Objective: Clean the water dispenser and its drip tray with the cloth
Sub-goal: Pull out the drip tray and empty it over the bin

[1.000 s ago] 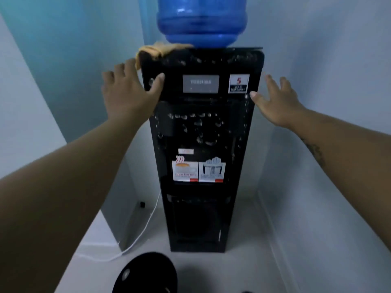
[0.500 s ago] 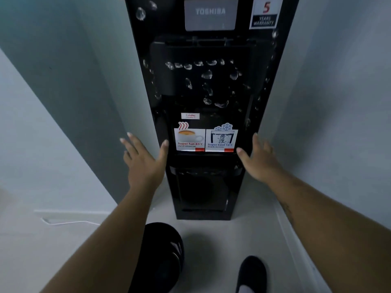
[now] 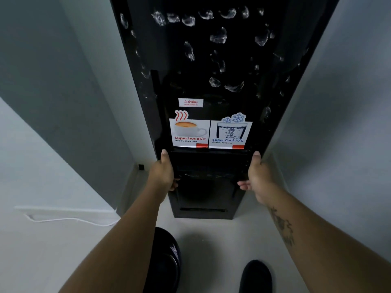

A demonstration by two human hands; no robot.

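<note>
Just below center, left hand (image 3: 163, 174) and right hand (image 3: 257, 176) grip the tray (image 3: 208, 164) by both ends, fingers curled under, probably to pull it off the dispenser (image 3: 232, 60) for wiping.

Water dispenser (image 3: 211, 60) boxed in by left wall (image 3: 63, 81) and right wall (image 3: 349, 102), with only narrow side gaps. Left hand (image 3: 163, 172) and right hand (image 3: 257, 176) fill both gaps, gripping the drip tray (image 3: 211, 163). Front floor passable apart from 2 shoes (image 3: 256, 275). Cable (image 3: 74, 218) on the floor at left.
</note>
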